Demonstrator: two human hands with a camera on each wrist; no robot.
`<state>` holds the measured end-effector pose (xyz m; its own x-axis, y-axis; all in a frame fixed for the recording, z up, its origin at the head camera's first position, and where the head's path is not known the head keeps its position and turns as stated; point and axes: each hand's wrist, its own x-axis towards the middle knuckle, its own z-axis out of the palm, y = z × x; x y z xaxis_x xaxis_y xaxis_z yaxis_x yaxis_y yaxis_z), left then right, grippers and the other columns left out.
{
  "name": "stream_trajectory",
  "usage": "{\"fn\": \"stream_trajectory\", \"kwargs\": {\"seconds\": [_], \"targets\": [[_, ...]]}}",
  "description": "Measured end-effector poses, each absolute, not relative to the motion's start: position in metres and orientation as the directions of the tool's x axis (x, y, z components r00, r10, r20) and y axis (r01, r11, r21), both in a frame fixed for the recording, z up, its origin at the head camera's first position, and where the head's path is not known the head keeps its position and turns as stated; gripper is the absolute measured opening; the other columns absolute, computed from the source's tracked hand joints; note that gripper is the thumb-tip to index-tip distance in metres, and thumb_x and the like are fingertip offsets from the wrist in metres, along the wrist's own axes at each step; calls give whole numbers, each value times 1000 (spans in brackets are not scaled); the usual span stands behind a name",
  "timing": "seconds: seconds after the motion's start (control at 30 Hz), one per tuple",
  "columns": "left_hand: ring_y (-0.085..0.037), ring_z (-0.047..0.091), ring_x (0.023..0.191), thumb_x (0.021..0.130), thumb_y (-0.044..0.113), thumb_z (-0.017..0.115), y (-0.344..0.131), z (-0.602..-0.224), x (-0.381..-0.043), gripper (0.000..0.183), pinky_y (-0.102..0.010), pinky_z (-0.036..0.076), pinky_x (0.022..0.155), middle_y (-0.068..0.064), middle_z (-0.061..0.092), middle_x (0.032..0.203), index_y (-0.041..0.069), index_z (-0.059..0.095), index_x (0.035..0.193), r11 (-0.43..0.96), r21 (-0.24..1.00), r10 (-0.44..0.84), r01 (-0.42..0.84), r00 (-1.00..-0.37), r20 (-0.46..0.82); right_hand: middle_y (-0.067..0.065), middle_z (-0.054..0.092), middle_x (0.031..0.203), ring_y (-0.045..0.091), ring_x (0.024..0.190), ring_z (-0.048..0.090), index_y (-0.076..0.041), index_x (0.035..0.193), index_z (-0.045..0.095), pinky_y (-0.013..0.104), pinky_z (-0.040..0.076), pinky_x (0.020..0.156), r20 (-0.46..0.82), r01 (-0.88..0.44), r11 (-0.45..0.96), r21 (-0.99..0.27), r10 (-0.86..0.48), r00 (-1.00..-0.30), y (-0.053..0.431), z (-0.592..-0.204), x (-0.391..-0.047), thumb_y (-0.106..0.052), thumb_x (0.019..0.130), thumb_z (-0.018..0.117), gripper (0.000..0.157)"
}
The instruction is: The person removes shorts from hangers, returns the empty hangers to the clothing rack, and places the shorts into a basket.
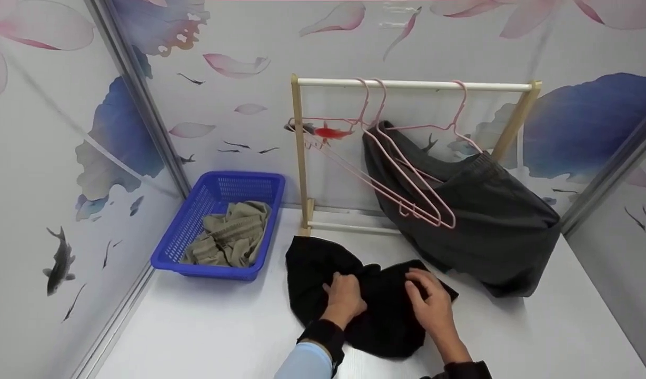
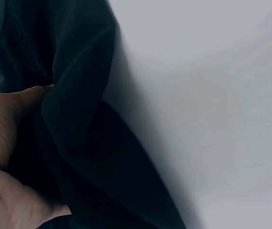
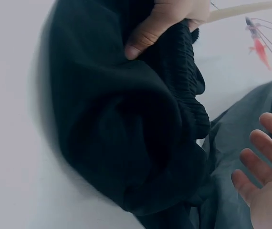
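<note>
Black shorts (image 1: 388,316) lie bunched on the white table, their gathered elastic waistband (image 3: 186,81) showing in the right wrist view. My left hand (image 1: 346,297) grips the cloth near the middle; in the left wrist view its thumb and a finger are partly sunk in the folds. Over the right side of the shorts hovers my right hand (image 1: 430,302). Its fingers (image 3: 269,145) are spread and loosely bent, apart from the cloth in the right wrist view, with nothing held.
A rack (image 1: 297,158) with a white bar stands behind. Dark grey shorts (image 1: 480,226) hang from a pink hanger on its right, reaching the table. Bare pink hangers (image 1: 378,181) hang left of them. A blue basket (image 1: 167,247) holds beige cloth (image 1: 238,231).
</note>
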<state>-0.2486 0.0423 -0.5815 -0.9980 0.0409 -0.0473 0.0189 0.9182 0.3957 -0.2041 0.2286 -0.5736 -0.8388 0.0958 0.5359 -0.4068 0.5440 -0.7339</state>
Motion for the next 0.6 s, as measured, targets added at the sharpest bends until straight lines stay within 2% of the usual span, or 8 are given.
{"fn": "stream_trajectory", "kwargs": {"seconds": [0.1, 0.2, 0.37, 0.47, 0.6], "targets": [[-35, 62, 115, 72, 11, 89, 42, -582, -248, 30, -65, 46, 103, -19, 70, 107, -3, 74, 92, 916, 400, 39, 21, -999, -37, 20, 69, 124, 41, 119, 63, 2, 111, 74, 4, 31, 101, 557, -443, 566, -695, 34, -830, 228, -576, -203, 1, 94, 69, 17], [-36, 63, 113, 72, 11, 88, 41, -582, -248, 29, -65, 48, 102, -21, 71, 107, -4, 74, 93, 916, 402, 35, 20, -999, -30, 19, 69, 125, 41, 119, 63, 2, 112, 74, 5, 31, 102, 558, -454, 585, -672, -3, -830, 227, -578, -202, 0, 93, 70, 19], [-40, 64, 113, 72, 9, 87, 38, -581, -248, 27, -63, 48, 102, -22, 72, 106, -4, 74, 92, 910, 415, 12, -1, -1000, -28, 15, 69, 126, 37, 120, 64, 0, 112, 74, 14, 41, 102, 549, -452, 605, -655, -30, -835, 227, -579, -199, -2, 94, 71, 19], [-39, 66, 104, 72, 9, 86, 37, -582, -246, 24, -56, 53, 97, -21, 73, 99, -3, 73, 88, 923, 385, 14, 14, -1000, 2, 14, 69, 126, 36, 120, 64, -1, 112, 74, 18, 43, 101, 541, -446, 606, -659, -30, -840, 230, -579, -196, -3, 94, 71, 18], [-33, 68, 90, 71, 8, 86, 36, -585, -243, 18, -42, 56, 87, -16, 74, 87, 0, 73, 80, 950, 304, 48, 65, -997, 61, 15, 68, 127, 37, 122, 63, 1, 112, 74, 15, 40, 103, 524, -434, 593, -678, -24, -851, 234, -578, -194, -3, 95, 70, 18]]}}
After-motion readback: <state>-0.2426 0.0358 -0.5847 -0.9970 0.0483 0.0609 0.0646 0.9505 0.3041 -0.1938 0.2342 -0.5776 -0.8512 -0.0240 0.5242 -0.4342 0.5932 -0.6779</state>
